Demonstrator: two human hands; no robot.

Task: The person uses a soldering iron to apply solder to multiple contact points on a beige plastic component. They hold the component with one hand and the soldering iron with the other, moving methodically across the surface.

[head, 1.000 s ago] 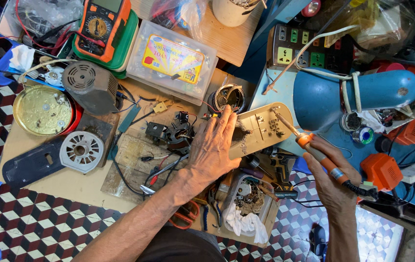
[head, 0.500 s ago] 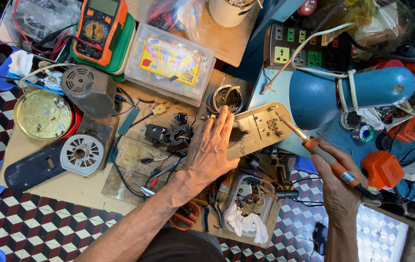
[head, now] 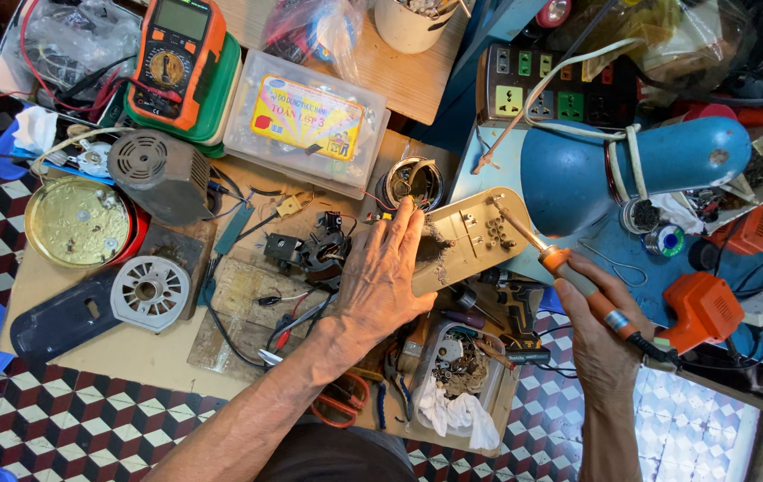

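Observation:
My left hand (head: 383, 278) lies flat with fingers spread, pressing the left end of a beige plastic panel (head: 479, 234) that rests tilted on the bench. My right hand (head: 602, 335) grips a soldering iron (head: 569, 268) by its orange and grey handle. The iron's metal tip touches the panel near a cluster of small holes. A dark motor part with wires (head: 314, 250) sits just left of my left hand.
An orange multimeter (head: 176, 58), a clear plastic parts box (head: 305, 120), a grey motor housing (head: 160, 174), a brass disc (head: 78, 223), a white fan wheel (head: 149, 290), a blue desk lamp (head: 640, 165), a power strip (head: 546, 94) and an orange tool (head: 703, 308) crowd the bench.
My right hand has shifted its grip on the soldering iron and brought the tip down onto the beige panel. My left hand has stayed on the panel's left end.

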